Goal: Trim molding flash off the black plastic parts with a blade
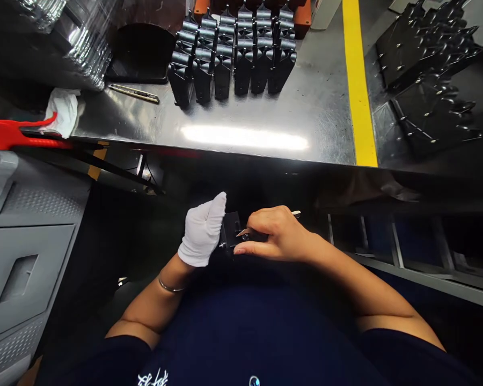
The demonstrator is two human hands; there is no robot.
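Looking black, angular: held part [231, 225]

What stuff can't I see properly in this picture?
All in the head view:
- Fingers of the left hand: covered by its white glove.
- Black part: one side hidden behind the left hand; its details are lost in the dark.
- Tool: its middle is hidden by the right hand.
- Red thing: cut off by the left edge.
- Shirt lettering: cut off by the bottom edge.

See the gleaming desk [326, 115] now, bearing six rows of black parts [243, 72], slim tool [132, 93], white wad [64, 113], yellow stripe [360, 80]!
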